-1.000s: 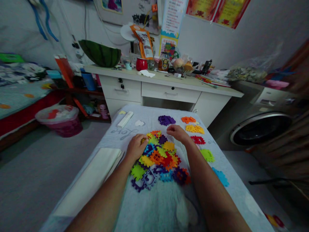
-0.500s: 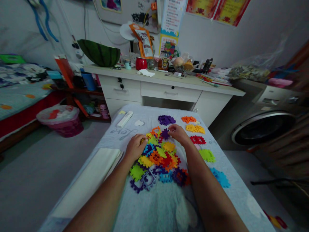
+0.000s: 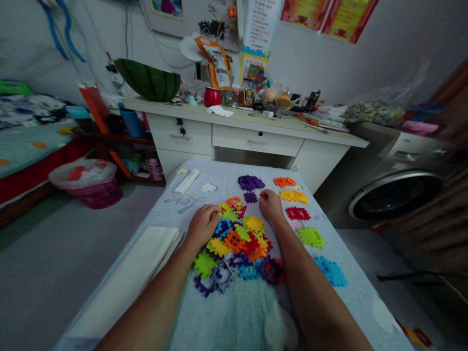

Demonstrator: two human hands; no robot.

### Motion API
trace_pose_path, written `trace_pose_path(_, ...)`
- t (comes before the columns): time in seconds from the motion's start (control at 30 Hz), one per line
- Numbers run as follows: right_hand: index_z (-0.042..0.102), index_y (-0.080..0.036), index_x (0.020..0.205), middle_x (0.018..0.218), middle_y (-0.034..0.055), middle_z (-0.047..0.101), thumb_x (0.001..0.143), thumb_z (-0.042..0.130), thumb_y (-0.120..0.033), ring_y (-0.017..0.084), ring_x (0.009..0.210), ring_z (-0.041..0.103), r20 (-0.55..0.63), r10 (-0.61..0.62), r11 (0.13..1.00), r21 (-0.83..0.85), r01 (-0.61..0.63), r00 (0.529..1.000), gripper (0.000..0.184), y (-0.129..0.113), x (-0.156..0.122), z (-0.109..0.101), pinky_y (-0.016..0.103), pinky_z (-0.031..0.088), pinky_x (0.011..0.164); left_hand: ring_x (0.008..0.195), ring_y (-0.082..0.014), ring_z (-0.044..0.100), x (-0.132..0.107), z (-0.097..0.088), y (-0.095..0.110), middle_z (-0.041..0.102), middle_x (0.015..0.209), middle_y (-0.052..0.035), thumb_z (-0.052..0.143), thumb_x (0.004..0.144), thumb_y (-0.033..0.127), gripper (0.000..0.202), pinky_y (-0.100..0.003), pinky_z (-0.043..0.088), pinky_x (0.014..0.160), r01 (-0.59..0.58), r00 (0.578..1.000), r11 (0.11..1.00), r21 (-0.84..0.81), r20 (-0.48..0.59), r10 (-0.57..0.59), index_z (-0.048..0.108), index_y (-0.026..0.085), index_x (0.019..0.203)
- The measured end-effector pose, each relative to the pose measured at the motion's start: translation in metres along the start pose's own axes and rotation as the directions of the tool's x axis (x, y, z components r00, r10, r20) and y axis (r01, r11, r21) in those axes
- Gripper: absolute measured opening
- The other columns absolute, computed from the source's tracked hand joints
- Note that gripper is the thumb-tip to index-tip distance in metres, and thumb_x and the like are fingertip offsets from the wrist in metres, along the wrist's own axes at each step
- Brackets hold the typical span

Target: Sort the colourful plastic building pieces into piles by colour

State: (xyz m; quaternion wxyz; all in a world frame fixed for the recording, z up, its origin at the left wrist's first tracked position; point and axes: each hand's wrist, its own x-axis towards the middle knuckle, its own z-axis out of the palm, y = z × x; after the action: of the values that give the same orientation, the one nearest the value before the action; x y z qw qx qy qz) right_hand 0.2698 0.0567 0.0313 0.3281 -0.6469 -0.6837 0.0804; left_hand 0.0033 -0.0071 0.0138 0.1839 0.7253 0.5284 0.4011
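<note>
Start at your left, where your left hand (image 3: 202, 225) rests against the left edge of the mixed heap (image 3: 234, 240). Its fingers are curled in, and a bit of yellow shows by their tips, but I can't tell if you are holding it. The heap is next, a messy pile of bright toothed pieces that lie flat or tilted on top of each other, on the pale cloth (image 3: 234, 326). Just past its far end, one small purple piece (image 3: 250, 197) lies flat by itself. It looks about as long as it is wide, so no long side stands out. The purple pile (image 3: 251, 182) is just beyond it, and I can't tell if the two touch. Your right hand (image 3: 271, 204) comes next, and it is the nearer hand: the small piece is just left of its fingertips, with a little gap between. Those fingers are bent and close together; I see nothing in them, but I can't be sure they are bare. Farthest right, past that hand and arm, small piles make a line coming toward you: orange (image 3: 284, 182), yellow (image 3: 294, 196), red (image 3: 297, 213), green (image 3: 311, 237) and blue (image 3: 331, 271).
</note>
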Motion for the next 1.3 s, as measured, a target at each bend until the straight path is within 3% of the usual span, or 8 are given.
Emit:
trace_pose_path(0.1,0.065,-0.016,0.094,0.093,0.0078,0.065,0.078,0.054,-0.021,0.020,0.087,0.057,-0.027,-0.033,0.999,-0.033,0.032,0.999,0.020,0.003,0.000,0.001,0.033,0.043,0.084,0.097,-0.0213,0.061,0.000,0.001,-0.001,0.067,0.097,-0.0051,0.047,0.086,0.035,0.022,-0.036,0.048,0.090,0.002,1.000,1.000,0.002,0.001,-0.002,0.065,0.022,0.089)
trace_pose_path(0.23,0.061,-0.017,0.115,0.115,0.0117,0.064,0.077,0.064,-0.026,0.024,0.107,0.055,0.055,-0.074,0.996,-0.052,0.077,0.996,0.039,0.003,-0.003,0.008,0.040,0.037,0.099,0.096,-0.0218,0.061,0.000,0.001,-0.002,0.067,0.097,-0.0057,0.046,0.087,0.035,0.023,-0.038,0.047,0.090,-0.006,1.000,1.000,-0.002,0.000,0.006,0.065,0.021,0.088)
trace_pose_path(0.37,0.056,-0.018,0.126,0.120,0.0124,0.064,0.076,0.067,-0.023,0.026,0.110,0.055,0.133,-0.022,0.997,-0.071,0.031,0.991,0.051,0.000,-0.003,0.016,0.040,0.038,0.099,0.096,-0.0223,0.061,0.000,0.001,-0.002,0.067,0.097,-0.0058,0.046,0.087,0.035,0.023,-0.038,0.047,0.090,-0.011,1.000,1.000,0.003,0.002,0.011,0.064,0.021,0.088)
trace_pose_path(0.67,0.059,-0.014,0.123,0.093,0.0051,0.067,0.072,0.061,-0.012,0.018,0.082,0.059,0.197,0.024,0.999,-0.036,-0.017,0.980,0.051,0.001,0.004,0.012,0.030,0.045,0.083,0.097,-0.0214,0.061,-0.001,0.001,-0.003,0.067,0.097,-0.0047,0.047,0.087,0.034,0.021,-0.036,0.047,0.090,-0.021,1.000,1.000,0.008,0.001,0.021,0.065,0.022,0.088)
trace_pose_path(0.83,0.066,-0.017,0.109,0.090,0.0068,0.065,0.077,0.068,-0.037,0.020,0.087,0.058,0.119,0.019,0.992,-0.129,-0.004,0.993,0.038,-0.001,0.005,0.021,0.030,0.043,0.080,0.096,-0.0211,0.062,0.000,0.002,-0.003,0.067,0.097,-0.0048,0.048,0.087,0.032,0.020,-0.036,0.047,0.090,-0.021,1.000,1.000,-0.004,-0.003,0.021,0.065,0.022,0.088)
trace_pose_path(0.93,0.068,-0.020,0.099,0.091,0.0068,0.063,0.074,0.072,-0.039,0.019,0.088,0.056,0.075,0.015,0.990,-0.142,-0.004,0.997,0.032,0.000,0.005,0.026,0.030,0.041,0.081,0.096,-0.0211,0.062,0.000,0.002,-0.003,0.067,0.096,-0.0048,0.048,0.087,0.032,0.020,-0.036,0.047,0.090,-0.022,1.000,1.000,-0.005,-0.001,0.022,0.065,0.022,0.088)
trace_pose_path(1.13,0.059,-0.020,0.092,0.080,-0.0015,0.059,0.064,0.069,-0.022,0.015,0.075,0.055,0.035,0.055,0.982,0.177,-0.061,0.998,0.030,0.008,0.005,0.028,0.028,0.043,0.072,0.094,-0.0202,0.062,-0.001,0.002,-0.003,0.067,0.095,-0.0043,0.049,0.086,0.031,0.019,-0.035,0.048,0.088,-0.024,1.000,1.000,-0.004,-0.008,0.024,0.065,0.021,0.087)
trace_pose_path(1.3,0.054,-0.020,0.076,0.061,-0.0063,0.052,0.060,0.066,-0.024,0.012,0.057,0.050,0.030,0.224,0.840,0.500,-0.209,0.974,0.021,0.014,0.016,0.023,0.023,0.039,0.058,0.094,-0.0207,0.062,-0.001,0.002,-0.004,0.067,0.094,-0.0046,0.049,0.086,0.031,0.019,-0.035,0.048,0.088,-0.024,1.000,1.000,0.000,-0.009,0.024,0.065,0.021,0.087)
